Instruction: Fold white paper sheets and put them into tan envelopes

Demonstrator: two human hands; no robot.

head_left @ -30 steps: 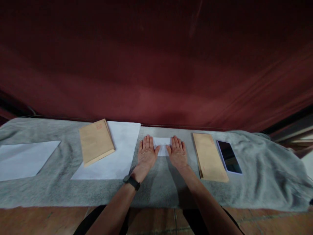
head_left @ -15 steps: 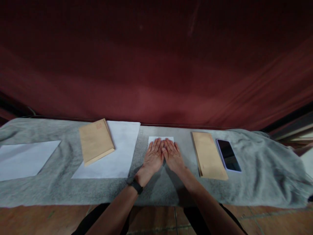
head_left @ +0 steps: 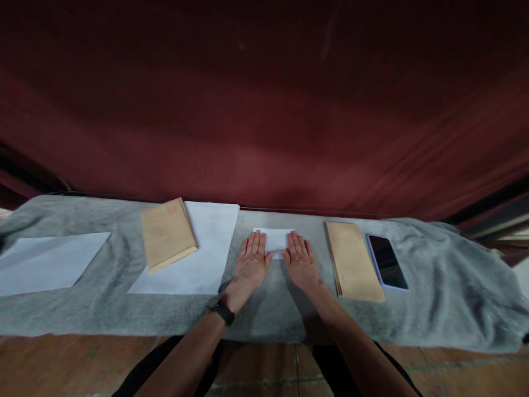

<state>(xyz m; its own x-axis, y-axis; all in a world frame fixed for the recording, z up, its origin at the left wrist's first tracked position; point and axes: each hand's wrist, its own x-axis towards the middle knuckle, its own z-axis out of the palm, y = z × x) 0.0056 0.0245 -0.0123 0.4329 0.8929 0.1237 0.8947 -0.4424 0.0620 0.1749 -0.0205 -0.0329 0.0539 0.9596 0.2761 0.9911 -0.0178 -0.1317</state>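
Observation:
A small white piece of folded paper (head_left: pixel 276 240) lies flat on the grey cloth in front of me. My left hand (head_left: pixel 252 258) rests palm down on its left side, fingers stretched out and pointing away from me. On the right side, my right hand (head_left: pixel 301 259) lies flat in the same way. Between the two hands the middle of the paper shows, while its side edges are covered by the fingers. A dark watch (head_left: pixel 221 310) is on my left wrist.
Brown envelopes (head_left: pixel 167 234) lie on large white sheets (head_left: pixel 210 248) to the left. Another white sheet (head_left: pixel 49 262) is farther left. To the right are more brown envelopes (head_left: pixel 356 263) and a phone (head_left: pixel 387 262). A dark red surface (head_left: pixel 264 138) rises behind the grey cloth (head_left: pixel 165 317).
My hands have slid apart from the middle of the paper, the left one leftward and the right one rightward. More of the paper now shows between them.

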